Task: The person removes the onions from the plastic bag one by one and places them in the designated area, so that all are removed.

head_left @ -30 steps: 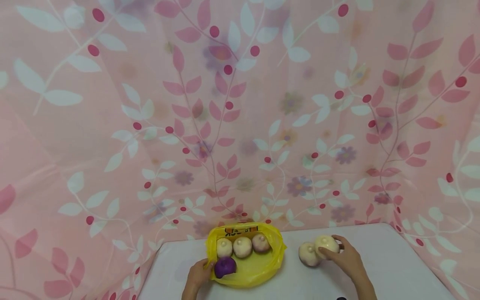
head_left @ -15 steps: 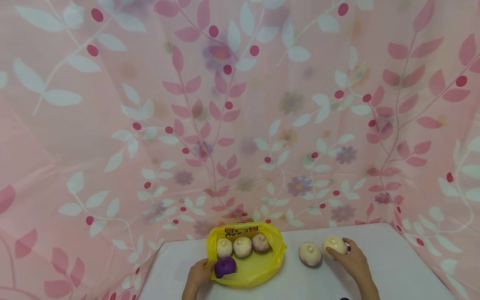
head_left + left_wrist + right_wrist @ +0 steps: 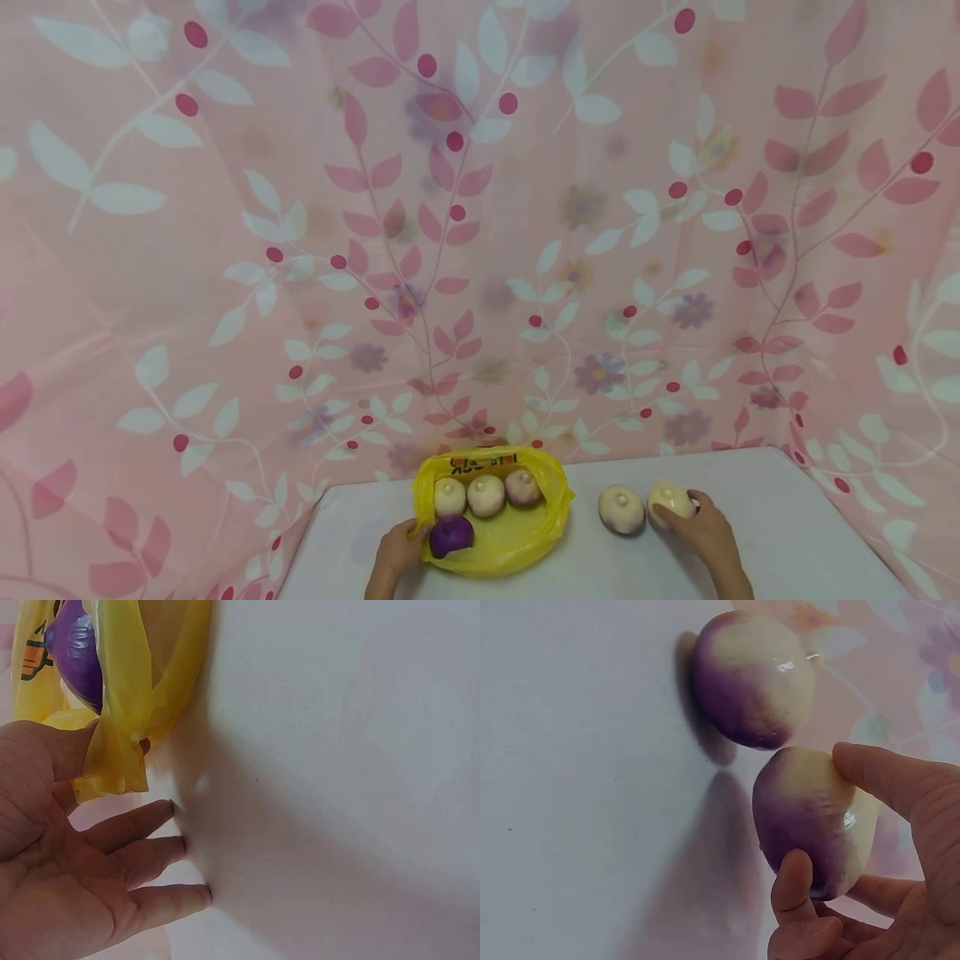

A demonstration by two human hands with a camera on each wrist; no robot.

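Note:
My left hand (image 3: 397, 550) pinches the left rim of an open yellow plastic bag (image 3: 517, 552) between thumb and forefinger. In the left wrist view its other fingers (image 3: 154, 859) are spread, their tips at the white cloth. Inside the bag sit several turnips: a purple-side-up turnip (image 3: 452, 535) at the near left and pale turnips (image 3: 486, 496) in a row behind. To the right, my right hand (image 3: 708, 533) grips a white-and-purple turnip (image 3: 810, 817) between thumb and fingers. A second turnip (image 3: 750, 679) stands on the table just left of it. Whether the gripped turnip touches the table I cannot tell.
A white cloth covers the table (image 3: 585, 567). Behind it and at the sides hangs a pink curtain (image 3: 480, 250) with leaf and flower prints. The bag lies near the table's back edge, left of the two loose turnips.
My right hand has moved the gripped turnip rightward, away from overlapping the other loose turnip, then slightly down toward the table. My left hand and the bag have stayed in place.

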